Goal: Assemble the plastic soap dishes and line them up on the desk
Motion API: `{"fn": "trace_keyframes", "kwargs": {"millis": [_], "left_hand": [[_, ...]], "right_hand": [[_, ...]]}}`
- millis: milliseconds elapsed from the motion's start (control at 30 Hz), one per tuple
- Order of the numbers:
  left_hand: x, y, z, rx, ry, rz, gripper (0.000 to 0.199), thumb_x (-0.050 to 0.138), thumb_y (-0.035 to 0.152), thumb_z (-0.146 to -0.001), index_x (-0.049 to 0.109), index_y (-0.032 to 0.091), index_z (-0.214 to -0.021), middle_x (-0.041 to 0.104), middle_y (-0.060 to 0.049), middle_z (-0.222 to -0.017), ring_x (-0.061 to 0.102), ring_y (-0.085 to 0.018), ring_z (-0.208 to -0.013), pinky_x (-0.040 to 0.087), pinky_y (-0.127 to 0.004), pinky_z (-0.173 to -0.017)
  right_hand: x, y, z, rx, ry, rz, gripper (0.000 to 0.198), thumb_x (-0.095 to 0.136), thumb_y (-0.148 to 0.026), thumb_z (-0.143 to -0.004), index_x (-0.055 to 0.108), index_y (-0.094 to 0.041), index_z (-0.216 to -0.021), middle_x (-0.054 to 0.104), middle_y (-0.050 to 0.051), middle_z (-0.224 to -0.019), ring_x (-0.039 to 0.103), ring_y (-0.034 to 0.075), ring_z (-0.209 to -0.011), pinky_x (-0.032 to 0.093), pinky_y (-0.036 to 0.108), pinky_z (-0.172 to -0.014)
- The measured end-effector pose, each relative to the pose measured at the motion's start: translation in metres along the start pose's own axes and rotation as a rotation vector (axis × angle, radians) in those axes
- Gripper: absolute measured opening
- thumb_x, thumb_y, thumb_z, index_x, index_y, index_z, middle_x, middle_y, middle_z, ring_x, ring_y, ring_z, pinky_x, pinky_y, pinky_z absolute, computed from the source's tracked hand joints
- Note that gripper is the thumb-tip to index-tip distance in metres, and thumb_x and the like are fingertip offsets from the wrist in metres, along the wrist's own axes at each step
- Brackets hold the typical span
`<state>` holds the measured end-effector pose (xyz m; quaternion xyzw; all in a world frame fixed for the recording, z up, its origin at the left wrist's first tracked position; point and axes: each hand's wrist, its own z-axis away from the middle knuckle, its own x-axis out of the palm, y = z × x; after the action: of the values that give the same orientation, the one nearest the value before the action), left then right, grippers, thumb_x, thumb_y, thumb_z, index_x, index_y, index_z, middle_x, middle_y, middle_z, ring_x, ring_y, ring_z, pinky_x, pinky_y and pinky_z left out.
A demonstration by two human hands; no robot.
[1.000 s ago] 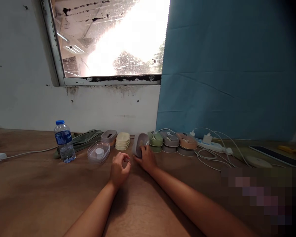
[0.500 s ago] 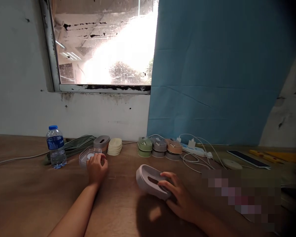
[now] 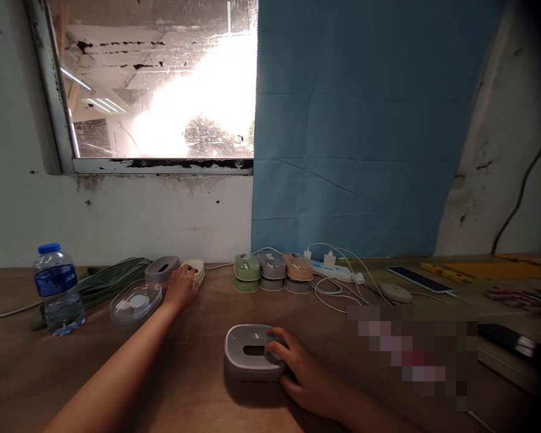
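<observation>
A grey-mauve rounded box [image 3: 238, 361] with a dark slot in its top rests on the table in front of me. My right hand [image 3: 304, 376] grips its right end, fingertips on top near the slot and thumb low on the side. Farther back, my left hand [image 3: 181, 285] has its curled fingers over the near left side of a stack of cream rounded pieces [image 3: 199, 272]; my fingertips are partly hidden. Left of that wrist lies a clear plastic tray [image 3: 151, 294] with a white round spot. A second slotted grey box [image 3: 155, 269] stands just behind it.
A water bottle [image 3: 58, 294] and a green pouch [image 3: 112, 279] are at the left. Against the wall stand green [image 3: 246, 276], grey [image 3: 271, 273] and orange-topped [image 3: 297, 273] boxes. Rightward are a power strip [image 3: 333, 269] with cables, a round cream object [image 3: 395, 293] and a phone [image 3: 419, 279].
My left hand has left the clear tray and moved right to the cream stack. My right hand has lowered the tilted grey box flat onto the table. The view has turned rightward.
</observation>
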<state>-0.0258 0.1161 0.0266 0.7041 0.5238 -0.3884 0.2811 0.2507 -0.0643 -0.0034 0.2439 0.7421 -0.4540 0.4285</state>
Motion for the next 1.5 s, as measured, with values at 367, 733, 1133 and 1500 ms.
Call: {"fn": "trace_keyframes", "kwargs": {"millis": [367,733,1133,1500], "left_hand": [[0.028,-0.017,-0.024,-0.114,-0.064,0.007,0.029,0.043,0.018,-0.077,0.067,0.014,-0.093,0.063,-0.016,-0.101,0.05,-0.032,-0.103,0.033,-0.043,-0.087],[-0.014,0.033,0.071,0.02,-0.019,0.369,0.027,0.043,0.038,-0.085,0.061,0.023,-0.096,0.063,-0.004,-0.104,0.053,-0.022,-0.101,0.037,-0.036,-0.086],[-0.027,0.022,0.101,0.213,-0.375,0.637,0.02,0.056,0.04,-0.075,0.061,0.022,-0.084,0.052,-0.008,-0.114,0.048,-0.024,-0.108,0.038,-0.037,-0.094],[-0.018,0.026,0.1,-0.06,-0.359,0.739,0.054,0.069,0.047,-0.06,0.05,0.019,-0.102,0.057,-0.01,-0.109,0.051,-0.028,-0.105,0.039,-0.044,-0.091]], "right_hand": [[-0.001,-0.004,0.002,0.048,-0.07,-0.069,0.059,0.055,-0.013,-0.059,0.053,-0.025,-0.117,0.02,0.005,-0.144,0.025,0.027,-0.131,0.024,0.036,-0.105],[0.0,0.003,-0.001,0.028,-0.039,-0.097,0.046,0.058,-0.018,-0.064,0.056,-0.023,-0.11,0.021,0.008,-0.142,0.028,0.026,-0.129,0.026,0.034,-0.104],[-0.005,0.006,0.0,-0.033,-0.047,-0.101,0.04,0.058,-0.013,-0.057,0.058,-0.021,-0.097,0.025,0.008,-0.139,0.034,0.026,-0.125,0.03,0.033,-0.101],[-0.01,0.007,0.0,-0.157,0.015,-0.187,0.042,0.056,-0.01,-0.049,0.058,-0.02,-0.09,0.027,0.007,-0.135,0.036,0.027,-0.121,0.034,0.035,-0.096]]}}
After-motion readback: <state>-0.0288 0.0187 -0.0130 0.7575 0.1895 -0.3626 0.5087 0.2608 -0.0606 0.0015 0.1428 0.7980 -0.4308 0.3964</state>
